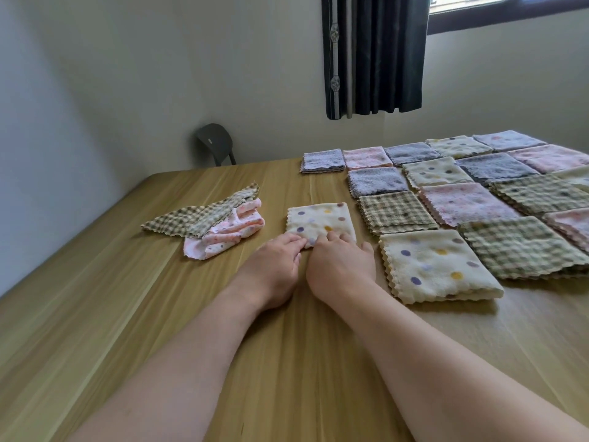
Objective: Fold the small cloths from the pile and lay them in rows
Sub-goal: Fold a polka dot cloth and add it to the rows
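A cream polka-dot cloth (318, 220) lies flat on the wooden table (287, 362), just left of the rows. My left hand (274, 266) pinches its near left corner with curled fingers. Close beside it, my right hand (341, 263) rests its fingertips on the cloth's near edge, thumb out to the right. The pile (220, 221), a checked cloth over a crumpled pink dotted one, sits to the left. Rows of folded cloths (462, 199) in grey, pink, checked and polka-dot fill the right side.
A folded polka-dot cloth (436, 266) ends the nearest row, right beside my right hand. A dark chair back (214, 142) stands beyond the table's far edge. A dark curtain (373, 55) hangs on the back wall.
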### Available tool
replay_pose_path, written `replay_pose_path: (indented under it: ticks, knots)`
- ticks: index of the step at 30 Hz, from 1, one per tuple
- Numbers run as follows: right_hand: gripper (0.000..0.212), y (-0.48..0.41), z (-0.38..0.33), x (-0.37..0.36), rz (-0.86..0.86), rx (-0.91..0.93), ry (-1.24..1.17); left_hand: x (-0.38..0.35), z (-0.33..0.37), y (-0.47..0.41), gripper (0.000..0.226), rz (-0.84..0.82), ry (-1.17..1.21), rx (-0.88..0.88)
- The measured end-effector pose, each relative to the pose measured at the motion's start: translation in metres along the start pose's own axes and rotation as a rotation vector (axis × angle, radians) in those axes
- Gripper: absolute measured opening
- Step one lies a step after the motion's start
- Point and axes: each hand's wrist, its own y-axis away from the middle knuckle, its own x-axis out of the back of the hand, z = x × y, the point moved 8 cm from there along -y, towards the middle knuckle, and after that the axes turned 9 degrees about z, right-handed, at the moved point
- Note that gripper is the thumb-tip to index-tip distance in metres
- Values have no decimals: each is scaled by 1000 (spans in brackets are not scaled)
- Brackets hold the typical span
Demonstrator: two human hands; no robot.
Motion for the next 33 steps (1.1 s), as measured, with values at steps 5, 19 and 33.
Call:
replay_pose_path:
  ticks: [5, 19, 33]
  knots:
    - [61, -47, 4, -13, -44, -91, -45, -12, -7, -44, 43, -29, -20, 18]
    - [53, -152, 18, -17, 50, -231, -248, -46, -44, -149, 49, -89, -23, 36]
    - [51, -127, -15, 7, 310, -82, -405, 9, -40, -69, 15, 441, -527, 132]
